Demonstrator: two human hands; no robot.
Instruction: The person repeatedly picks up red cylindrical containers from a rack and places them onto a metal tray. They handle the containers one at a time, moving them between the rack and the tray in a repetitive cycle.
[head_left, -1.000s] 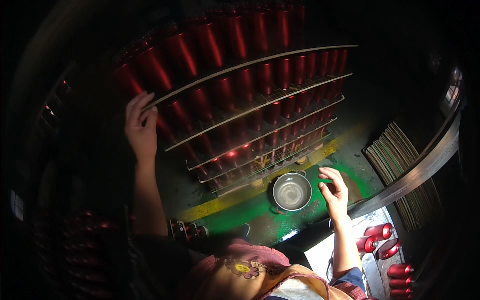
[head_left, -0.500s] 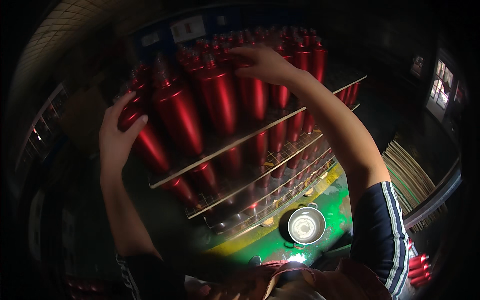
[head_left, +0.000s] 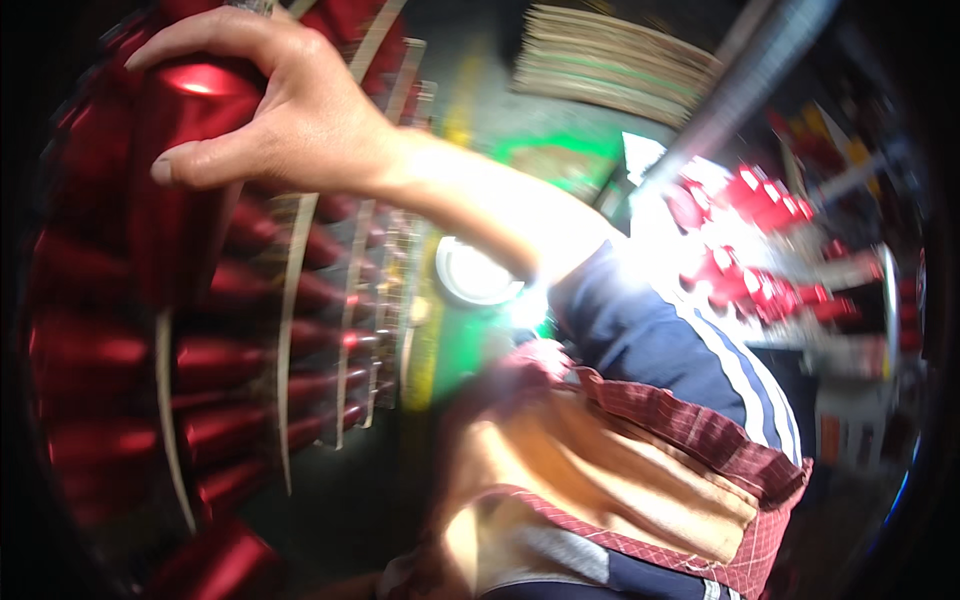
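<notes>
My right hand [head_left: 285,120] grips a glossy red bottle [head_left: 180,235] at its shoulder, thumb on one side and fingers curled over the other. This bottle is upright in front of the edge of a tiered rack [head_left: 290,330], where rows of similar red bottles [head_left: 215,350] stand. The bottle's neck is mostly hidden by my hand. At the lower left another red bottle [head_left: 215,565] shows, blurred and tilted, apart from the rows. My left hand does not show; only a dim piece of what may be its forearm appears at the bottom edge.
A metal pot [head_left: 475,272] sits on the green floor beside the rack, partly behind my right forearm. A stack of thin boards [head_left: 610,65] lies farther off. To the right, a metal bar [head_left: 740,85] slants past more red bottles [head_left: 760,285] in glaring light.
My view has swung to the right, so the rack now fills the left side. My right hand, earlier reaching among the rear bottles, now holds one. My left hand has left the picture.
</notes>
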